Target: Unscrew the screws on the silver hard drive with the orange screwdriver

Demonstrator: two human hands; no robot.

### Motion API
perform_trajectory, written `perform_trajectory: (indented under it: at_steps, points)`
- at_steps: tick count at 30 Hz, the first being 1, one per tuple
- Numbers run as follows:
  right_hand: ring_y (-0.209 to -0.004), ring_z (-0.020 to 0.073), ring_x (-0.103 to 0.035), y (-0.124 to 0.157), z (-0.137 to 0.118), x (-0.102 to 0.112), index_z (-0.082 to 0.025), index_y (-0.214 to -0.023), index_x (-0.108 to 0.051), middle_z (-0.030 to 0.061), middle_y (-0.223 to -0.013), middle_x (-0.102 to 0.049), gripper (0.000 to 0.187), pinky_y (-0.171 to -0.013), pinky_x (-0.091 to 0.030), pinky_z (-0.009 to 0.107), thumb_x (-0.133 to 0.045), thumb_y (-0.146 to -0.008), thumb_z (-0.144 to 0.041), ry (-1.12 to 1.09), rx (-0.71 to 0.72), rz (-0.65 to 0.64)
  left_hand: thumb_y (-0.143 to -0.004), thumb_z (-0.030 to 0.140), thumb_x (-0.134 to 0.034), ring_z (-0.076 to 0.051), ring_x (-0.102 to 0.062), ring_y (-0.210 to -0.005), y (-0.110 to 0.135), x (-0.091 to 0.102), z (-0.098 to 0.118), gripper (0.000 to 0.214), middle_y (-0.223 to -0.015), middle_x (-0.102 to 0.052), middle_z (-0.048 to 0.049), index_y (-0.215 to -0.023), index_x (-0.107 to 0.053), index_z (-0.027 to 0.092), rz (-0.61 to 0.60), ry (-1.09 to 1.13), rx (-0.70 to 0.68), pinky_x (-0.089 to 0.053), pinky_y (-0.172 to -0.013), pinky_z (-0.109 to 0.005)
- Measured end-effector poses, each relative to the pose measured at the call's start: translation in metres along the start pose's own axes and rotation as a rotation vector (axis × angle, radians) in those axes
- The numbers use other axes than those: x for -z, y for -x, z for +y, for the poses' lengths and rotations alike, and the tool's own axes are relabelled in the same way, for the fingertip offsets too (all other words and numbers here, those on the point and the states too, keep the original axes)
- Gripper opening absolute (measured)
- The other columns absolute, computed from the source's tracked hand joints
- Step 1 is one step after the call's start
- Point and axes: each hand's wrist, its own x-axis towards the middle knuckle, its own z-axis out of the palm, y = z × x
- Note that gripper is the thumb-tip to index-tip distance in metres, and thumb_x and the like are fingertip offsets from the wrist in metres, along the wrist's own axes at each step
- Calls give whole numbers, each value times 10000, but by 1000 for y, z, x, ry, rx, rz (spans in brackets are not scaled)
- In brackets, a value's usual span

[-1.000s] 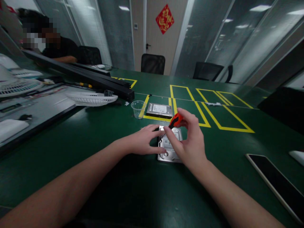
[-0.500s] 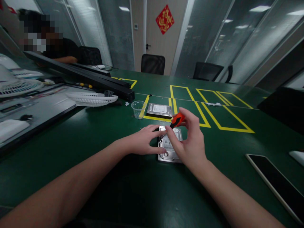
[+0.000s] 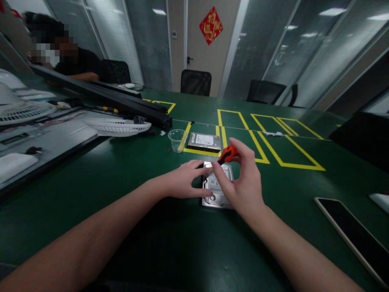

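A silver hard drive (image 3: 216, 185) lies label side up on the green table. My left hand (image 3: 188, 178) rests at its left side, fingers spread, with the thumb and a fingertip on the drive. In my right hand (image 3: 244, 180) is a red and black screwdriver (image 3: 227, 154), held tilted with its tip toward the drive's upper left. The fingers of both hands hide the tip, and the right hand covers the drive's right edge. Beyond, a second hard drive (image 3: 204, 140) sits inside a yellow tape outline, beside a clear plastic cup (image 3: 177, 141).
On the left lie a grey panel (image 3: 60, 140), white fan grilles (image 3: 120, 126) and long black bars (image 3: 121, 99). A black-screened device (image 3: 354, 235) rests at the right. Across the table sits a person (image 3: 82, 63). Chairs (image 3: 196, 82) stand along the far edge.
Nearly everything is as before; both hands and the hard drive keep their places. At the far left, the seated person's head has shifted slightly.
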Motion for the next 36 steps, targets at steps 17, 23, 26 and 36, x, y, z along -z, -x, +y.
perform_trajectory:
  at_steps: [17, 23, 26, 36]
  points:
    - [-1008, 268, -726, -2, 0, 1, -289, -1572, -484, 114, -1299, -684, 641, -897, -690, 495, -756, -992, -283, 38, 1, 9, -978, 711, -727, -461, -303, -1659, 0, 2, 3, 810, -1782, -367, -148, -1656, -516, 322, -26, -21, 8, -320, -1326, -673]
    - [-1076, 270, -739, -1, -1, 0, -291, -1638, -432, 131, -1415, -678, 676, -972, -682, 503, -689, -1019, -213, -6, 34, -15, -970, 691, -750, -459, -308, -1658, 0, 2, 3, 821, -1788, -358, -145, -1663, -503, 327, -23, -15, 8, -307, -1328, -684]
    - [-1155, 290, -752, 1, -1, -1, -289, -1673, -385, 159, -1549, -624, 700, -1036, -666, 533, -647, -1030, -198, -78, 8, -54, -961, 691, -760, -466, -339, -1641, 0, 1, 1, 816, -1777, -376, -152, -1651, -521, 325, -12, -10, 6, -324, -1321, -679]
    - [-1083, 278, -754, -2, 1, 0, -314, -1651, -437, 124, -1460, -681, 732, -932, -695, 474, -745, -998, -195, -31, 49, -43, -943, 755, -735, -470, -328, -1649, 0, -2, -2, 835, -1778, -380, -151, -1630, -543, 321, -3, -3, 23, -326, -1319, -688]
